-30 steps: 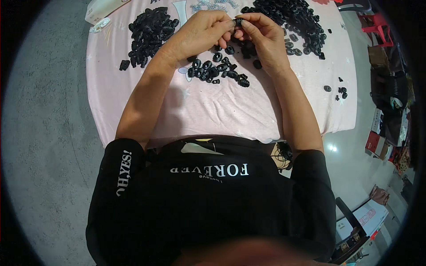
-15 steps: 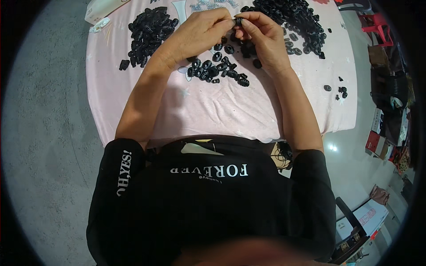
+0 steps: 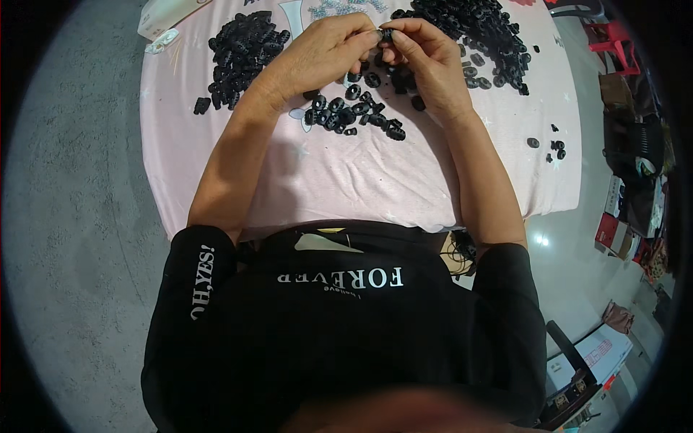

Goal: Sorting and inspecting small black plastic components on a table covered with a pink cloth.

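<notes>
At the far middle of the table my two hands meet, their fingertips pinched on one small black plastic part point(image 3: 388, 35). My left hand point(image 3: 326, 52) comes in from the left with its fingers curled. My right hand point(image 3: 434, 68) grips the part's other side between thumb and fingers. Most of the part is hidden by fingertips. Just below lie loose black pieces point(image 3: 346, 114), some oval with holes. A heap of black ribbed parts point(image 3: 245, 54) sits left of my left hand. Beyond my right hand spreads a larger black heap point(image 3: 476, 25), with flatter oval pieces point(image 3: 471, 72) along its near edge.
A pale pink cloth point(image 3: 361, 180) covers the table. Small clear bluish bits point(image 3: 346, 9) lie at the far edge. A white box point(image 3: 164, 14) stands at the far left corner. A few black pieces point(image 3: 557, 150) rest near the right edge. On the floor beyond stands a red stool point(image 3: 613, 42).
</notes>
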`<state>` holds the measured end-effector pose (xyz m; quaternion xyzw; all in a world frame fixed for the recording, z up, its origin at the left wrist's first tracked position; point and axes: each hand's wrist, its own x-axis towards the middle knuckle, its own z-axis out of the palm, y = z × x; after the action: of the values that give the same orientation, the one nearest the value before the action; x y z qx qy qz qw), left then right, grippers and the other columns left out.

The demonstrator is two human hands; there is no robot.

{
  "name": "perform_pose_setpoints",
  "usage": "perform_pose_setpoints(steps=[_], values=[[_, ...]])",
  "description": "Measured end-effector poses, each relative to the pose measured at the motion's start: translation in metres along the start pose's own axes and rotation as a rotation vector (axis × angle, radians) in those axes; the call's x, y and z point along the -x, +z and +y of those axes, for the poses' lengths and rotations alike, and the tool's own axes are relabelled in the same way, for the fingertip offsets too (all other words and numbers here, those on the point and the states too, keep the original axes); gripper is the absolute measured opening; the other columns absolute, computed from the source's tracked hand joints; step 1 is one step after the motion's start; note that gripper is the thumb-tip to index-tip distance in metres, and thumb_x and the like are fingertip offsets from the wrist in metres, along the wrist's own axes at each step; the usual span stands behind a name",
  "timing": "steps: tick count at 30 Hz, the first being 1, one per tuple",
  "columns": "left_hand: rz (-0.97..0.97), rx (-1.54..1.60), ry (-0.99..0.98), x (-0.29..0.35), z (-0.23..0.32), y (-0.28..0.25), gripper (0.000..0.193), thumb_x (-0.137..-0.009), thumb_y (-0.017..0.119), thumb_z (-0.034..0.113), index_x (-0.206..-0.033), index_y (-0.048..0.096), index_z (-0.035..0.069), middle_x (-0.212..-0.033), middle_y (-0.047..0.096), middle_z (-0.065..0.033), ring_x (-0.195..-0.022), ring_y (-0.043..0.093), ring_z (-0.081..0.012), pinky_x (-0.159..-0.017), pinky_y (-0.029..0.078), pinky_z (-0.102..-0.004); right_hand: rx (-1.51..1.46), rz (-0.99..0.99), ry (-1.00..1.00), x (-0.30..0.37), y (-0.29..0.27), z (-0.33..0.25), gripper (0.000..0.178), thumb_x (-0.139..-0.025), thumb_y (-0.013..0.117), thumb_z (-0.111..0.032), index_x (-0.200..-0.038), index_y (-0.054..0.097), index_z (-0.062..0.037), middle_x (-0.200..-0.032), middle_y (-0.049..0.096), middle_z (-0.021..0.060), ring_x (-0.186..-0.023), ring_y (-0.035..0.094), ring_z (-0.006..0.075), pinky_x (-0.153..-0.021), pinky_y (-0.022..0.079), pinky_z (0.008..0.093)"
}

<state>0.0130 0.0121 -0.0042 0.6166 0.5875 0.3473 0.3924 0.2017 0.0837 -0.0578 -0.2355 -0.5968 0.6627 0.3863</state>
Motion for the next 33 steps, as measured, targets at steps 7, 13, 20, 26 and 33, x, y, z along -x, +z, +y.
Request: perform_pose_setpoints(steps=[7, 13, 20, 26, 33], values=[[0.005, 0.056, 0.049, 0.002, 0.001, -0.001, 0.028, -0.103, 0.053, 0.028, -0.089, 0.064, 0.006, -0.074, 0.06, 0.0023, -0.068, 0.059, -0.0052, -0.053, 0.047, -0.0235, -0.057, 0.008, 0.012, 0.0, 0.002, 0.002, 0.02, -0.104, 0.061, -0.013, -0.119, 0.068, -0.0017, -0.093, 0.07, 0.0008, -0.083, 0.064, 0.0063, -0.076, 0.051, 0.0199], [-0.013, -0.075, 0.006, 0.005, 0.008, -0.002, 0.03, -0.102, 0.054, 0.028, -0.086, 0.064, 0.004, -0.071, 0.059, 0.0008, -0.065, 0.059, -0.0072, -0.052, 0.046, -0.0238, -0.204, -0.008, 0.03, -0.003, -0.007, 0.009, 0.02, -0.104, 0.061, -0.012, -0.12, 0.068, -0.0017, -0.096, 0.07, 0.0026, -0.083, 0.064, 0.0074, -0.075, 0.051, 0.02], [0.065, -0.005, 0.093, 0.001, 0.003, -0.001, 0.029, -0.102, 0.056, 0.027, -0.087, 0.064, 0.003, -0.069, 0.059, 0.0001, -0.064, 0.059, -0.0076, -0.052, 0.046, -0.0246, -0.192, 0.012, 0.023, -0.003, -0.002, 0.006, 0.02, -0.104, 0.061, -0.012, -0.12, 0.068, -0.0018, -0.096, 0.071, 0.0031, -0.083, 0.064, 0.0075, -0.074, 0.05, 0.0193], [0.089, -0.058, 0.097, 0.001, 0.0, 0.002, 0.029, -0.102, 0.056, 0.027, -0.088, 0.063, 0.002, -0.068, 0.059, -0.0012, -0.062, 0.056, -0.0086, -0.054, 0.045, -0.0266, -0.163, 0.0, 0.047, -0.001, -0.003, 0.005, 0.02, -0.104, 0.062, -0.013, -0.12, 0.069, -0.0022, -0.093, 0.07, 0.0022, -0.083, 0.064, 0.0071, -0.074, 0.05, 0.0185], [0.109, -0.14, 0.191, -0.003, -0.007, 0.0, 0.027, -0.102, 0.058, 0.024, -0.091, 0.063, 0.0, -0.066, 0.057, -0.0023, -0.06, 0.054, -0.0089, -0.056, 0.045, -0.028, -0.156, 0.037, 0.022, -0.003, -0.004, 0.009, 0.021, -0.104, 0.062, -0.012, -0.122, 0.069, -0.0018, -0.093, 0.07, 0.002, -0.083, 0.064, 0.0069, -0.074, 0.05, 0.0184]])
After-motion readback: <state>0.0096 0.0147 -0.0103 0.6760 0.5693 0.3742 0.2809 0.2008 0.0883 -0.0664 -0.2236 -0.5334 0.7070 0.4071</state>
